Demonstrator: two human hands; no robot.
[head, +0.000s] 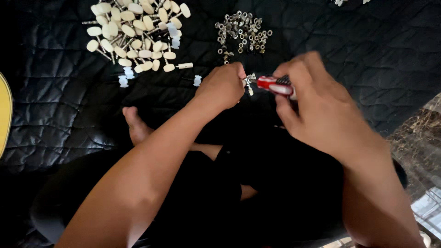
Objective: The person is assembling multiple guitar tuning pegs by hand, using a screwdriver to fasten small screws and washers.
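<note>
A black quilted mat (59,105) is spread over the whole working area, and the person is seated on it with crossed legs in dark clothing; a bare foot (134,126) is seen resting on the mat below the left forearm. At the far left edge, a slice of a yellow object (3,115) is visible. A pile of cream-coloured knobs on metal stems (135,34) is heaped at the upper left of the mat, with a few pale plastic pieces scattered just beside it. A smaller heap of metal nuts and bushings (242,33) lies to the right of that pile, well apart from it.

The right hand (317,105) is closed around a red-handled screwdriver (274,85), held roughly level above the lap and pointed toward the other hand. The left hand (223,86) is closed in a pinch on a small metal part (249,80), which is held at the screwdriver's tip, between the two hands and below the heap of nuts.
</note>
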